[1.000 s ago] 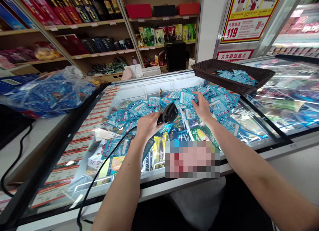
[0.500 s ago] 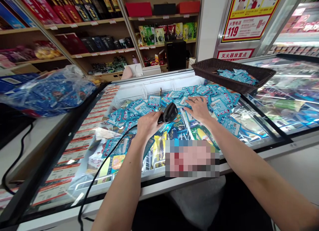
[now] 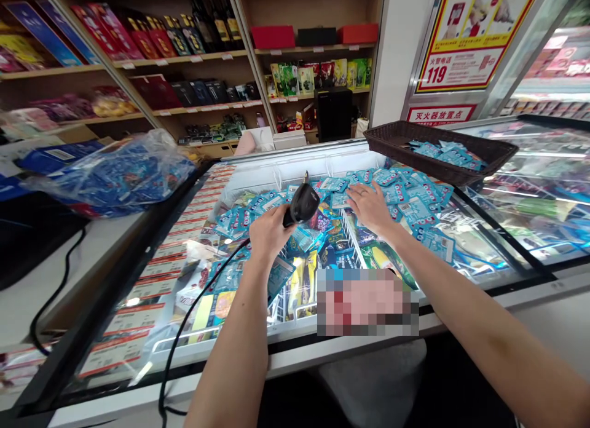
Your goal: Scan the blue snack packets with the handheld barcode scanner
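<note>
My left hand (image 3: 268,232) is wrapped round the handle of a black barcode scanner (image 3: 304,205), its head tilted up over the freezer. The scanner's black cable (image 3: 198,297) runs down past my left forearm to the front edge. My right hand (image 3: 369,208) lies with fingers spread on the blue packets (image 3: 338,200), touching them and gripping none that I can see. More blue packets (image 3: 417,211) are heaped to its right, on top of the freezer goods. Under my hands, yellow-wrapped packets (image 3: 302,280) and a white wire divider (image 3: 353,240) show inside the freezer.
A brown wicker basket (image 3: 391,136) holding blue packets stands at the back right. To the left lies a clear plastic bag (image 3: 133,173) full of blue packs. The freezer's white front rim (image 3: 295,360) runs before me. Shelves (image 3: 193,56) with goods line the back.
The view has shifted, so the scene sits lower and further right. The scanner has moved left relative to the packets and its head points more upward. My right hand still rests on the packets.
</note>
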`<state>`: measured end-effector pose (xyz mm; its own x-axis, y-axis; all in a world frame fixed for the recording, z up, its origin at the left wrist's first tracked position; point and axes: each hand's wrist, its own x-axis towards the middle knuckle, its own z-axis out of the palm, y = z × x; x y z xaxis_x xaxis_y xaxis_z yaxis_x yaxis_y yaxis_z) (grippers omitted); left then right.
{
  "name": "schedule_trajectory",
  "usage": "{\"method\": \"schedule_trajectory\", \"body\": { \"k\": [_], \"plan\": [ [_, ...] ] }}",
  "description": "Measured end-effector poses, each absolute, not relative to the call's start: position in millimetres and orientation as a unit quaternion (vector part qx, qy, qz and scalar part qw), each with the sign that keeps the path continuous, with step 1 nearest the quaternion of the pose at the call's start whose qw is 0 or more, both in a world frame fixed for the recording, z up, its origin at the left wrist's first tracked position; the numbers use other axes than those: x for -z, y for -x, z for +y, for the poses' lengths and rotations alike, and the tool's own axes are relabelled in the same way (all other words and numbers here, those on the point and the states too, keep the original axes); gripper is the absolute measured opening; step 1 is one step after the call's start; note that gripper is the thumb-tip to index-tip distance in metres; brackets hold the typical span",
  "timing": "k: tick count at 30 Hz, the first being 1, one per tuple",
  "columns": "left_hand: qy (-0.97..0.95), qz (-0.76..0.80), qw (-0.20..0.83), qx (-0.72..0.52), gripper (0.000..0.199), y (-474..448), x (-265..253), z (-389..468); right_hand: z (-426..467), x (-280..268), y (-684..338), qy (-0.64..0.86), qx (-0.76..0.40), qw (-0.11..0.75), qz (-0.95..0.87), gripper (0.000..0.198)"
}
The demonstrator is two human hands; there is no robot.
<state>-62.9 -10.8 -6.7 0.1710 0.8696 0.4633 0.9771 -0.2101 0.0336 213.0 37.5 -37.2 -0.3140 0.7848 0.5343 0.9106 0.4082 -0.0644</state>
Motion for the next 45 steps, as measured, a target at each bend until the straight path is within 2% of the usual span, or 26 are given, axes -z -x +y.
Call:
{"method": "schedule_trajectory", "body": {
  "k": [6,14,19,27,32,38,42,45],
  "plan": [
    [0.682,-0.663,0.160,0.263,0.041,77,3,-9,60,28,-157,0.436,0.035,0.146,-0.887,0.051],
    [0.654,-0.681,0.170,0.283,0.041,85,3,-7,79,35,-128,0.365,-0.009,0.114,-0.924,0.049],
    [0.656,-0.681,0.158,0.284,0.042,83,2,-8,62,31,-146,0.350,0.027,0.148,-0.925,0.044],
    [0.688,-0.660,0.149,0.263,0.044,73,3,-11,39,29,-160,0.459,0.079,0.192,-0.864,0.055],
    [0.711,-0.642,0.144,0.248,0.044,73,6,-10,34,37,-154,0.528,0.134,0.208,-0.812,0.074],
    [0.716,-0.634,0.152,0.248,0.045,73,7,-8,33,34,-160,0.535,0.095,0.243,-0.803,0.056],
    [0.728,-0.624,0.151,0.242,0.042,67,8,-9,32,23,-180,0.571,0.001,0.294,-0.767,0.037],
    [0.752,-0.600,0.149,0.227,0.040,58,9,-10,30,22,-206,0.565,-0.035,0.352,-0.745,0.036]
  ]
}}
